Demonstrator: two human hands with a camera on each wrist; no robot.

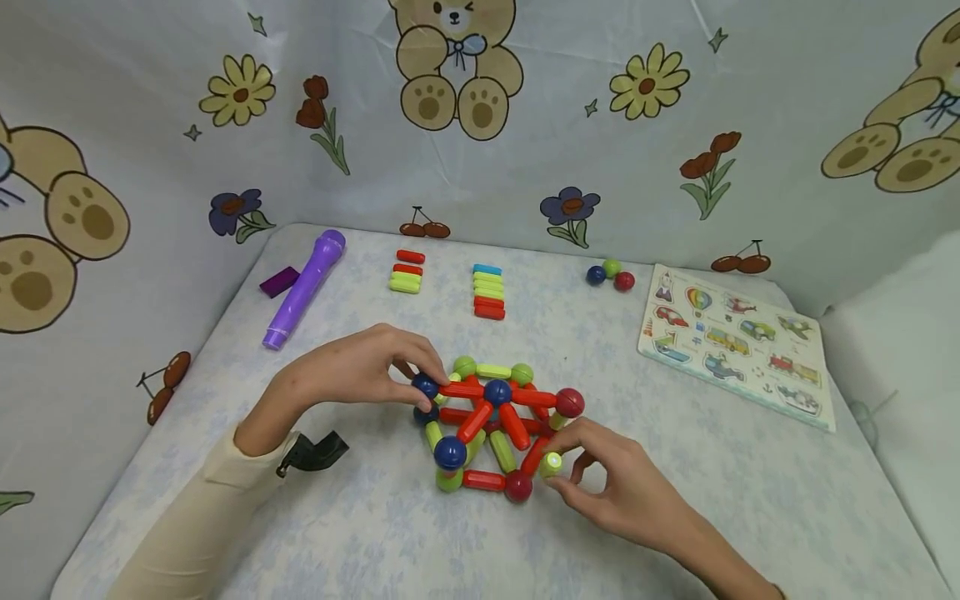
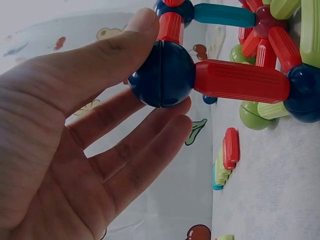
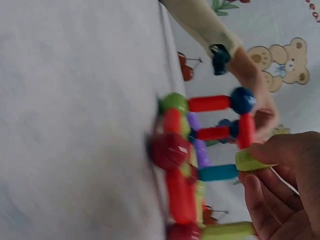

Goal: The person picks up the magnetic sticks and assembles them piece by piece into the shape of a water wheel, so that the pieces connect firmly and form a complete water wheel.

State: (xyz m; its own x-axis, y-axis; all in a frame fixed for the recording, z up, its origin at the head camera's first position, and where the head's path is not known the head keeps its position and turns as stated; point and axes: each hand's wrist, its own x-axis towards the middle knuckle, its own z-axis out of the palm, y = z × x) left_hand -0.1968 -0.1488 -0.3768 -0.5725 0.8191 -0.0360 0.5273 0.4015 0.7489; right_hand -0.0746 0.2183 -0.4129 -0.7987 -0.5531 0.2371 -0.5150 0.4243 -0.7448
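The person's right hand [image 1: 618, 485] pinches a short yellow-green rod [image 1: 551, 464] between thumb and fingertips, its pale end facing up beside the near right corner of a ball-and-rod structure [image 1: 476, 421]; I can't tell whether it touches. The left hand [image 1: 367, 364] has thumb and fingers on a dark blue ball [image 1: 425, 385] at the structure's upper left corner. The structure stands between the two hands, glossy and two-tiered: on top, red rods spread from a blue centre ball [image 1: 498, 392], one reaching a dark red ball [image 1: 570, 402] on the right, while green and red balls with red and yellow-green rods make up the base. The left forearm, in a cream sleeve [image 1: 202, 508], comes in from the lower left, hand arched over and fingers pointing right; the right forearm slants in from the lower right. Farther back on the table [image 1: 360, 533] lie rods in two columns [image 1: 489, 292], three loose balls [image 1: 612, 268], a purple microphone [image 1: 303, 290] and, to the right, a picture board [image 1: 735, 342].
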